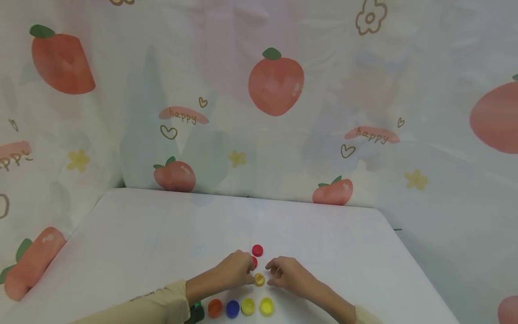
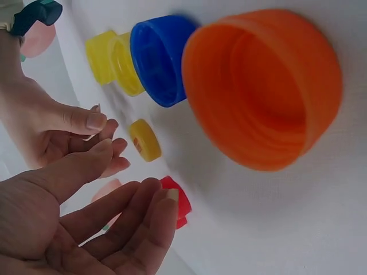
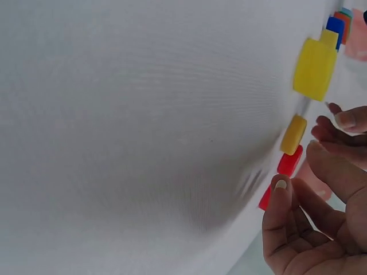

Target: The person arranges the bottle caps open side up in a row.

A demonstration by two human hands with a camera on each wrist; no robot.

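Note:
A small golden-yellow bottle cap [image 1: 259, 279] with a printed top lies on the white table between the two hands. My left hand [image 1: 235, 270] hovers on its left side, thumb and fingers loosely bent and apart, holding nothing. On the other side, my right hand [image 1: 289, 275] has relaxed, parted fingers, also with nothing in them. Just beyond the golden cap are two red caps [image 1: 257, 250], the nearer one partly hidden by the left fingers. In the left wrist view the golden cap [image 2: 145, 140] stands apart from both hands' fingertips.
Along the near side runs a row of upturned caps: orange [image 1: 215, 308], blue [image 1: 232, 309] and two yellow ones [image 1: 266, 307]. A green item [image 1: 197, 304] is partly covered by the left sleeve. Behind the table [image 1: 162, 234] hangs a fruit-patterned cloth [image 1: 226, 135].

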